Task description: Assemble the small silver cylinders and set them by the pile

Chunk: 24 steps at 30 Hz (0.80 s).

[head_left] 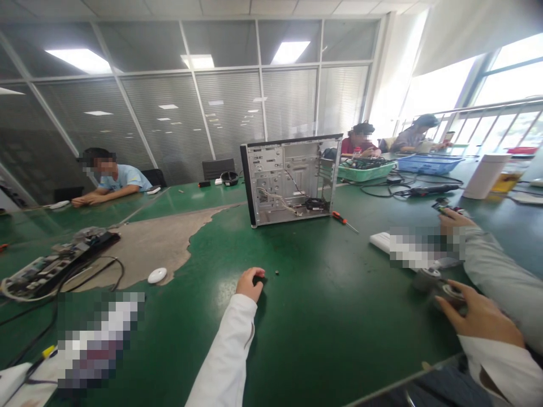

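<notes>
My left hand (250,284) rests on the green table, fingers loosely curled, with a dark gap between thumb and fingertips. Just right of it lies a tiny metal piece (277,272), too small to name for sure. At the right, my right hand (483,314) curves thumb and fingers round a grey round part (450,294), blurred by motion. A second grey cylindrical part (426,278) is close beside it. Farther back stands an open computer case (292,183), with loose cables inside. An orange-handled screwdriver (340,218) lies by its lower right corner.
A grey-sleeved person's hand (455,221) holds a small item at the right. A white box (379,242) lies nearby. At left are a circuit board assembly (63,263) with cables and a white disc (157,276). Green (367,172) and blue baskets (428,164) stand behind. Other people sit farther off.
</notes>
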### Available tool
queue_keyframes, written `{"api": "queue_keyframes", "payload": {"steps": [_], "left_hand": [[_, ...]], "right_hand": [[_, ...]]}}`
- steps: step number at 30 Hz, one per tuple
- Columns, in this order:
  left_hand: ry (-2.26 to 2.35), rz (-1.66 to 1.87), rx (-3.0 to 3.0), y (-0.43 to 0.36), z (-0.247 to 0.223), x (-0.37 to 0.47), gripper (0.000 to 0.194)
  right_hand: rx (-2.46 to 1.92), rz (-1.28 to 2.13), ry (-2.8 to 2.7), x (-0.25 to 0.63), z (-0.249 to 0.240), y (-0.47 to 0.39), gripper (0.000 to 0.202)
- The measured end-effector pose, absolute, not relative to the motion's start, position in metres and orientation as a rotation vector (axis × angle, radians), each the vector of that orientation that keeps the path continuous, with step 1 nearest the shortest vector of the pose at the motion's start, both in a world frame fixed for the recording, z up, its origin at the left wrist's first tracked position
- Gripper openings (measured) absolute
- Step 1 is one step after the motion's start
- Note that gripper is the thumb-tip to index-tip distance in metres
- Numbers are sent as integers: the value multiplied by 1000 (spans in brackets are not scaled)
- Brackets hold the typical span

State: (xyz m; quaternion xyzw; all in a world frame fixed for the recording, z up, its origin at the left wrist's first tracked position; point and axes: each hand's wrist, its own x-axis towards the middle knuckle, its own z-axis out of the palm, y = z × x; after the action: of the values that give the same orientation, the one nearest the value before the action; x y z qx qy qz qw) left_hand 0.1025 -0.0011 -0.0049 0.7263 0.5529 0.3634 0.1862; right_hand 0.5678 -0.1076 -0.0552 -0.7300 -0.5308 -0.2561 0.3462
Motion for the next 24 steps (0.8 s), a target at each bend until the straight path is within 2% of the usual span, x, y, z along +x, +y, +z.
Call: {"api": "queue_keyframes", "payload": {"steps": [6,10,12,14,17,20,24], "left_hand": [[1559,1034,2032,-3,-4,102,34],[1536,1037,2055,0,-9,100,34],[1519,1035,2063,2,-12,99,34],[1512,1027,2055,4,-13,98,34],[1522,1005,2033,6,-13,98,34],[1516,1001,2027,6,-12,98,35],[1533,1027,2027,6,-11,100,36]], "right_hand": [[-1966,-672,-1298,558,-46,-99,58],[-1776,-822,-1218,505,-28,-106,60],[-1602,-645,-1519,461,-18,-105,50],[-1447,-278,-1931,412,-9,-97,42],[-1274,127,-2275,348,0,-73,41],[-1212,190,-2285,306,3,-43,42],[-1158,115,-2295,275,-1,-7,35]]}}
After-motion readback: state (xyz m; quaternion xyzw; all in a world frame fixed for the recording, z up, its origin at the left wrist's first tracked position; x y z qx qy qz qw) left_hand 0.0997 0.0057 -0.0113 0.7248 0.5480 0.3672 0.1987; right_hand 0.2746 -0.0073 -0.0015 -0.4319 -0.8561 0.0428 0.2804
